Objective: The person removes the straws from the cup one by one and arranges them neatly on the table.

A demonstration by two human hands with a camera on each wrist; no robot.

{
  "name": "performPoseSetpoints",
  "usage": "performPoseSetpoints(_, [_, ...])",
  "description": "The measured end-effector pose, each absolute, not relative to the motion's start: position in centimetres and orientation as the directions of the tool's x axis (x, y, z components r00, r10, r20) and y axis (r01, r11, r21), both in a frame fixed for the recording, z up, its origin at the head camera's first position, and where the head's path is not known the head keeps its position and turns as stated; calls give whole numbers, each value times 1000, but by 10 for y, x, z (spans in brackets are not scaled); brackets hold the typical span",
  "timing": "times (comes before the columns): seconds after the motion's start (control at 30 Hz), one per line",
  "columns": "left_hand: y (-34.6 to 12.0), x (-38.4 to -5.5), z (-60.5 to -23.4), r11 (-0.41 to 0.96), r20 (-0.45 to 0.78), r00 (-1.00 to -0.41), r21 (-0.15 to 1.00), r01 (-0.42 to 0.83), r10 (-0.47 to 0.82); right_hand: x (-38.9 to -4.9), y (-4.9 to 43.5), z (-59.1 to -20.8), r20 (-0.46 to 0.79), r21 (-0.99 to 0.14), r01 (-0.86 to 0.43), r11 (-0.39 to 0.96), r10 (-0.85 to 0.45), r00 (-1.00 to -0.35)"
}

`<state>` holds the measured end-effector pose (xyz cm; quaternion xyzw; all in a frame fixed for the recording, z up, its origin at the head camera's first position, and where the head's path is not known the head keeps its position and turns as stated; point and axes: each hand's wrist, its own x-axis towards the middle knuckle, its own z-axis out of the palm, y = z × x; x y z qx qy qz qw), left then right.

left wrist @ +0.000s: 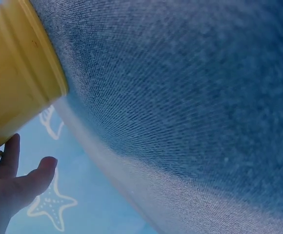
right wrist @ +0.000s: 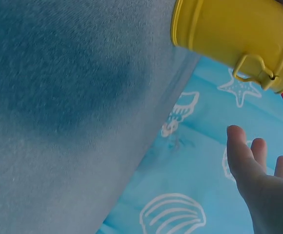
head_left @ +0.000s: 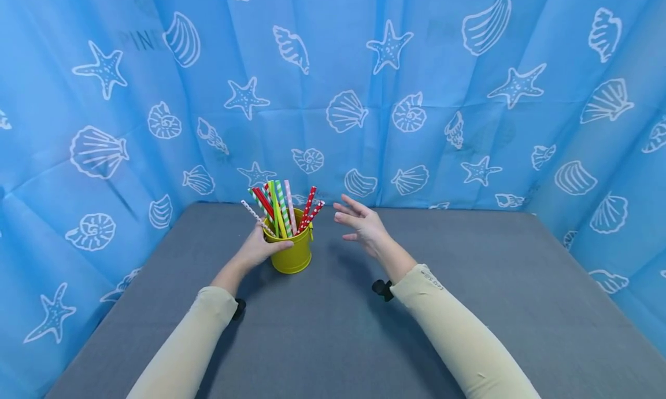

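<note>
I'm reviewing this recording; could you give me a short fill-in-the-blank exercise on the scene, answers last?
1. The round yellow metal-looking bucket contains thin, colourful drinking ____.
2. The left hand grips the bucket, while the right hand is holding ____.
3. Among shells, the blue fabric curtain shows white-outlined, five-armed ____.
4. In the head view, the flat fabric-covered tabletop is coloured ____.

Missing words: straws; nothing; starfish; grey.

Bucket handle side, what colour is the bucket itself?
The bucket is yellow; the right wrist view shows it best.
</note>
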<state>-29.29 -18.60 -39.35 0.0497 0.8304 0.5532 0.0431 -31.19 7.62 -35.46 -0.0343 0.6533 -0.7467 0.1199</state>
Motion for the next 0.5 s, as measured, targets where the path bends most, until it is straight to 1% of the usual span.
performPoseSetpoints(0.13, [-186, -293, -395, 381, -18, -990, 924, 38, 142, -312, 71, -358, -105, -984, 133, -119, -216, -971])
performPoseSetpoints(0.5, [-185, -293, -395, 376, -24, -993, 927, 22, 118, -311, 56, -358, -117, -982, 147, -122, -224, -968])
